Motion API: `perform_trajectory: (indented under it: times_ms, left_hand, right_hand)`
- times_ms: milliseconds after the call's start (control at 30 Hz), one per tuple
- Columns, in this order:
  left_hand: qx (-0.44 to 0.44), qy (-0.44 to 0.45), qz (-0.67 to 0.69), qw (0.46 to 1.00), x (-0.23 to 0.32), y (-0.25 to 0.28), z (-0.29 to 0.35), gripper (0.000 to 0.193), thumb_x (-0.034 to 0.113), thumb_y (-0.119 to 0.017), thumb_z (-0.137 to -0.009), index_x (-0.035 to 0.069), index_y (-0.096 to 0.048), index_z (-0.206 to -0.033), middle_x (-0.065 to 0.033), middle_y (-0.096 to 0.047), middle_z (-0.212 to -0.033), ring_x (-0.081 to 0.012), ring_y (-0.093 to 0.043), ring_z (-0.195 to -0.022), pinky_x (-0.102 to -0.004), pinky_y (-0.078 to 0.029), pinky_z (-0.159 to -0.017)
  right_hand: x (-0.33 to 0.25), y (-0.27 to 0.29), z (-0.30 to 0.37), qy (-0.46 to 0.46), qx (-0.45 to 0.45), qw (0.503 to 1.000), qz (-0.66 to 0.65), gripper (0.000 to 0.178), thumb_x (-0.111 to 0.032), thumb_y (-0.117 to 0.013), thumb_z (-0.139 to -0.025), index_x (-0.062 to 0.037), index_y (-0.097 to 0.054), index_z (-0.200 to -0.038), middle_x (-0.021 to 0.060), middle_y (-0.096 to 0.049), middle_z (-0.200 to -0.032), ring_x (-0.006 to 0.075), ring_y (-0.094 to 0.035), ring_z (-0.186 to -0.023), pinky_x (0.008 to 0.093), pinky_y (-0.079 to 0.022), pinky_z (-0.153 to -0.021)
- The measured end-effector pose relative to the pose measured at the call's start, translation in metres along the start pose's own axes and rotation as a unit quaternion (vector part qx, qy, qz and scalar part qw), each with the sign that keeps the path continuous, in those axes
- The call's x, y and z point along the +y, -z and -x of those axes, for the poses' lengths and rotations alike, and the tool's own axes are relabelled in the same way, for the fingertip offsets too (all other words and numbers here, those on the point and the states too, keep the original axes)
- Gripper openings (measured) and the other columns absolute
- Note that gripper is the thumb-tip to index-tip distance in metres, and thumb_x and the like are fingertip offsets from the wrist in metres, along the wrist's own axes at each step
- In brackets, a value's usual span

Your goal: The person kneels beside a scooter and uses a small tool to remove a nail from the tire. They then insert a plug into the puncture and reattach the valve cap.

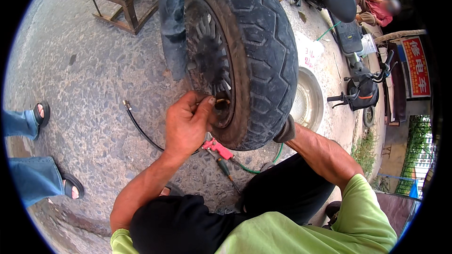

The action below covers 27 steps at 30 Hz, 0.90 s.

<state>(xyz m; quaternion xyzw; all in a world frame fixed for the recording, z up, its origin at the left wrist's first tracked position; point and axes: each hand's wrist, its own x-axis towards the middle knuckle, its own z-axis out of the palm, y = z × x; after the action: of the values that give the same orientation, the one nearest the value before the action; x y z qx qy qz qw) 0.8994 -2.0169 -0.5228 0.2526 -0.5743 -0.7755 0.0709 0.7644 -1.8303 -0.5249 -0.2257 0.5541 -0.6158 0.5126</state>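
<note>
The left hand point(188, 121) is at 7 o'clock on the big wheel point(207, 56). Its thumb and finger are bent close together by the inside edge of the black tire point(268, 61). I cannot tell if they pinch something small. The right hand point(285, 131) is at 5 o'clock, up against the outside of the tire. It looks dark grey, and its fingers are hidden, so I cannot tell how wide they are. The wheel stands in the upper middle, toward 12 o'clock from both hands.

Below it, at 6 o'clock, a red air tool point(218, 149) lies on the rough ground point(94, 89). A black hose point(142, 132) shows at 8 o'clock, and a green hose point(249, 170) joins the tool. A screwdriver point(223, 165) lies just beside it. A round metal pan point(314, 99) is at 4 o'clock. A brown stand point(126, 1) is at 10 o'clock. Farther off, a person's legs in blue jeans point(35, 181) are at 8 o'clock, a scooter point(360, 89) is at 3 o'clock, and a person in a red top point(379, 13) is at 2 o'clock.
</note>
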Motion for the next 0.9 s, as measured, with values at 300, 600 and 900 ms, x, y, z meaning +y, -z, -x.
perform_trajectory:
  times_ms: [300, 600, 900]
  left_hand:
    - [0.063, -0.123, -0.126, 0.982, -0.004, 0.0, -0.004, 0.011, 0.01, -0.068, -0.089, -0.001, -0.069, -0.088, -0.0115, -0.063, -0.066, -0.0141, -0.057, -0.059, -0.0318, -0.045, -0.056]
    - [0.008, 0.009, 0.02, 1.0, -0.001, 0.0, -0.008, 0.016, 0.005, -0.065, -0.092, -0.001, -0.059, -0.106, -0.0065, -0.067, -0.073, -0.0084, -0.056, -0.059, -0.0268, -0.043, -0.053]
    - [-0.03, 0.016, 0.132, 0.991, -0.01, 0.011, 0.005, 0.022, 0.002, -0.063, -0.094, -0.005, -0.056, -0.113, -0.0104, -0.068, -0.089, -0.0126, -0.064, -0.067, -0.0244, -0.05, -0.057]
  right_hand:
    - [-0.002, 0.008, 0.0, 0.018, -0.049, 0.998, -0.027, 0.052, -0.015, -0.06, -0.098, -0.0071, -0.043, -0.146, 0.01, -0.047, -0.147, 0.018, -0.049, -0.129, 0.0323, -0.038, -0.112]
    - [0.009, 0.014, -0.005, 0.027, -0.033, 0.999, -0.014, 0.051, -0.014, -0.062, -0.097, -0.0064, -0.045, -0.144, 0.0109, -0.051, -0.144, 0.0182, -0.052, -0.125, 0.0317, -0.041, -0.109]
    - [0.021, 0.017, -0.014, 0.031, -0.077, 0.986, 0.148, 0.05, -0.014, -0.063, -0.096, -0.0057, -0.047, -0.143, 0.0114, -0.054, -0.139, 0.0187, -0.054, -0.122, 0.0312, -0.044, -0.106]
